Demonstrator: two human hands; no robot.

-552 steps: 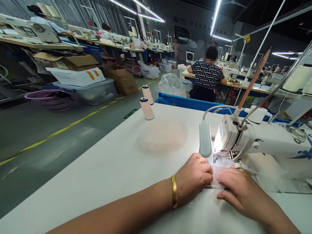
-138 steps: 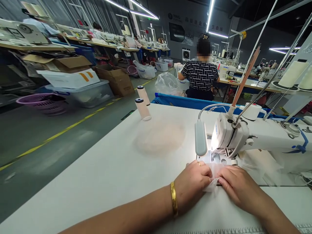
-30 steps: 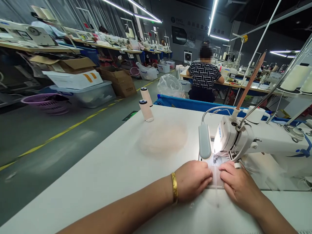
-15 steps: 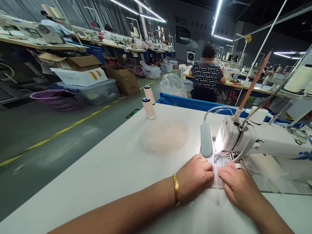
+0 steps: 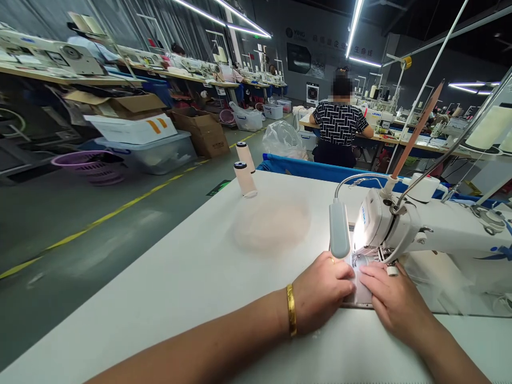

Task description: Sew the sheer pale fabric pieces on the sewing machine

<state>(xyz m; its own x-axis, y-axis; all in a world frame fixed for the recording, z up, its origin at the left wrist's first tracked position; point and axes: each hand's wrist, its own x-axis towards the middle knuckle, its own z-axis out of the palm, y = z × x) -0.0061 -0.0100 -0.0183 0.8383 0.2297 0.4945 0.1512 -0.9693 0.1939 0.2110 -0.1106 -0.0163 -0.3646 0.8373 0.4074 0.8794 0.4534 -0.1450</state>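
Note:
A white sewing machine stands at the right, its needle area lit by its lamp. My left hand, with a gold bracelet at the wrist, lies left of the presser foot. Its fingers are curled and closed at the edge of a thin sheer fabric, which is hard to make out against the plate. Right of the needle, my right hand rests with fingers stretched flat on the fabric by the foot, thumb apart. More sheer fabric lies under the machine arm. The fingertips' contact is partly hidden.
A grey lamp head on a bent neck hangs by the needle. Two pale thread cones stand at the white table's far left edge. Blue cloth borders the far side. A person sits ahead; boxes line the floor.
The sheer fabric between my hands has moved away toward the needle, baring the plate's front edge. My left hand has shifted slightly right; my right hand is nearly in place.

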